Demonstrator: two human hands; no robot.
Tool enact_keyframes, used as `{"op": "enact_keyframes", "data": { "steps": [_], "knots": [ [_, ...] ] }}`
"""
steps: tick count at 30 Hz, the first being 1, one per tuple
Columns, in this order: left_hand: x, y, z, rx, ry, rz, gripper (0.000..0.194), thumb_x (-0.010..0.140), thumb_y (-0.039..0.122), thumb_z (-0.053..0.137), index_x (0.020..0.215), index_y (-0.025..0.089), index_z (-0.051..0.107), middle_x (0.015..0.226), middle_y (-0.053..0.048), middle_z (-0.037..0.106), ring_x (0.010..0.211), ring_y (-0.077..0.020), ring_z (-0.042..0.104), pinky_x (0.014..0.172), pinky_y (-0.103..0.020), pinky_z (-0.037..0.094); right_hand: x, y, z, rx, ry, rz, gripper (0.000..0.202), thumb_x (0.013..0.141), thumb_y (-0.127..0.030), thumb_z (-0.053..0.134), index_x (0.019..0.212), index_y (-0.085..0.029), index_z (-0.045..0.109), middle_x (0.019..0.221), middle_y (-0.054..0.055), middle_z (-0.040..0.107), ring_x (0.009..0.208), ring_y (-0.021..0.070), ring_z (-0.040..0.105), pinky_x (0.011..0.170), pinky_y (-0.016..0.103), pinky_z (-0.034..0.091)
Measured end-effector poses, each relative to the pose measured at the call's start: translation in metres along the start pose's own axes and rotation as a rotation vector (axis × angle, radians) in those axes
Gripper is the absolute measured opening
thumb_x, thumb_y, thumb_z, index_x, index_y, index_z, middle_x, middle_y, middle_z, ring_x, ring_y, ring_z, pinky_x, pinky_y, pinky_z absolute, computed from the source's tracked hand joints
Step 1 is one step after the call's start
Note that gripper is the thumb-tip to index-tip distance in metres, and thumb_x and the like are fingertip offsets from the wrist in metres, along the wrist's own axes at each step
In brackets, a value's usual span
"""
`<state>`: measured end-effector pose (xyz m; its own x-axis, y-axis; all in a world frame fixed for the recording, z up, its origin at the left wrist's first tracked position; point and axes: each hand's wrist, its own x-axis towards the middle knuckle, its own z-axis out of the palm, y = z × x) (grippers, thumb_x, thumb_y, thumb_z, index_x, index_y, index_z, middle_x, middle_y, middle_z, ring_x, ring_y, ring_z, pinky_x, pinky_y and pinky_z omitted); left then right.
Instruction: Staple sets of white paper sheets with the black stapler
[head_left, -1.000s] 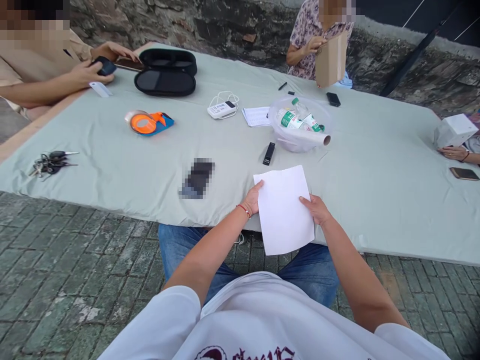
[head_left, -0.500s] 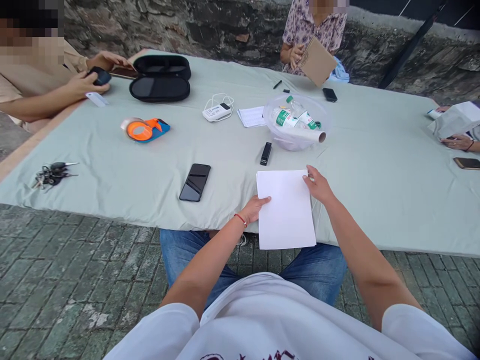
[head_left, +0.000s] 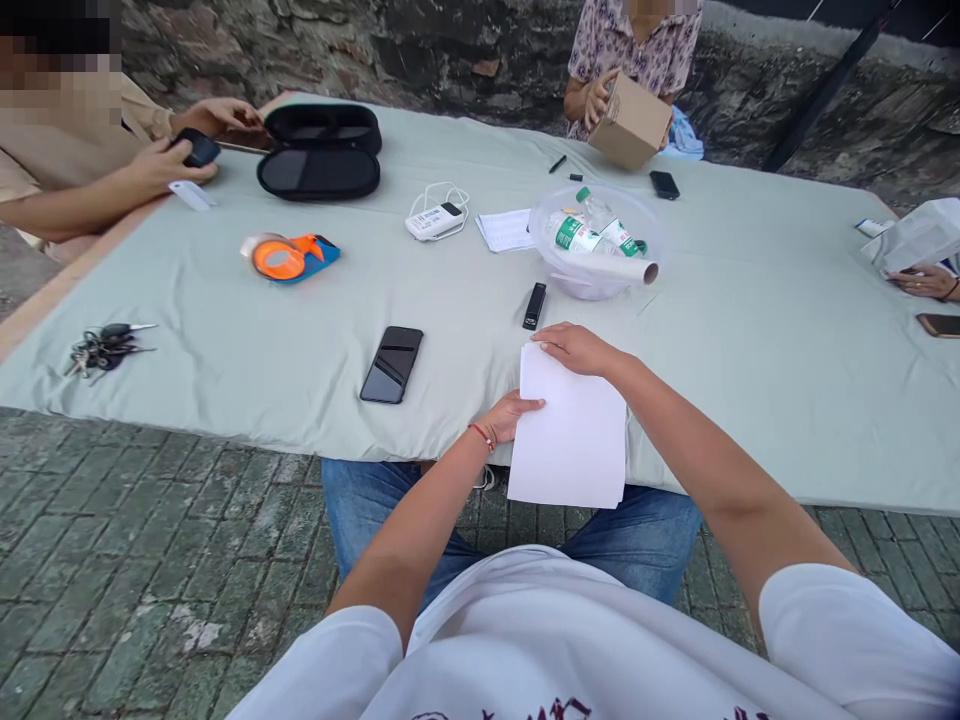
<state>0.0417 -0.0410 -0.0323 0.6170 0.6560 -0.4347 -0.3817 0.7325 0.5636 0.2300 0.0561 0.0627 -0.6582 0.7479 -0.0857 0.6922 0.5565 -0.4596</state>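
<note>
At the near edge of the table [head_left: 787,400], the paper [head_left: 568,440] slopes out over the lap, its long axis running away from the body and its near end past the cloth. Its left edge is clamped by the left hand [head_left: 512,413], thumb on top. The right hand [head_left: 581,350] reaches across the far end, fingertips at the far left corner; whether it pinches there or only rests, I cannot tell. The hands are apart, both on the paper, the right being nearer that corner. Offset edges show more than one sheet, with no writing on the face.

Just beyond the corner is what looks like a stapler [head_left: 535,305], its pale lettering too small to read. Left of the paper is the phone [head_left: 391,365], dark and unbranded to my eye. Farther out, the bowl [head_left: 592,283] holds bottles [head_left: 576,234] with green and white labels, also illegible. The power bank [head_left: 433,222] carries blurred print, and the shirt [head_left: 600,620] shows dark red lettering, cut off by the lower edge of the view.
</note>
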Motion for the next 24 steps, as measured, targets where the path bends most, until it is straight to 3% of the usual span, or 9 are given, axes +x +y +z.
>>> {"op": "enact_keyframes", "data": {
  "steps": [7,16,24],
  "knots": [
    [-0.001,0.001,0.001,0.005,-0.006,-0.012,0.047,0.073,0.016,0.078,0.116,0.006,0.064,0.107,-0.021,0.072,0.095,-0.0305,0.071,0.093,-0.049,0.053,0.016,-0.015,0.009,0.000,-0.003,0.020,0.039,0.098,-0.025,0.040,0.125,-0.025,0.068,0.127,0.002,0.068,0.121,0.0247,0.059,0.103,0.041,0.045],
    [-0.003,0.002,0.003,-0.009,0.015,-0.019,0.044,0.074,0.018,0.077,0.115,0.007,0.065,0.106,-0.020,0.073,0.094,-0.0297,0.071,0.090,-0.047,0.054,0.017,-0.022,0.011,-0.028,0.008,0.090,0.040,0.101,-0.030,0.035,0.128,-0.019,0.063,0.129,0.009,0.067,0.122,0.0271,0.058,0.098,0.041,0.045],
    [-0.002,0.002,0.002,-0.034,-0.013,-0.010,0.044,0.070,0.012,0.077,0.112,0.007,0.066,0.109,-0.020,0.072,0.098,-0.0304,0.071,0.095,-0.049,0.052,0.017,-0.027,0.013,-0.122,-0.132,0.089,0.042,0.104,-0.039,0.027,0.114,-0.021,0.064,0.111,0.010,0.071,0.102,0.0269,0.064,0.088,0.038,0.043]
  ]
}}
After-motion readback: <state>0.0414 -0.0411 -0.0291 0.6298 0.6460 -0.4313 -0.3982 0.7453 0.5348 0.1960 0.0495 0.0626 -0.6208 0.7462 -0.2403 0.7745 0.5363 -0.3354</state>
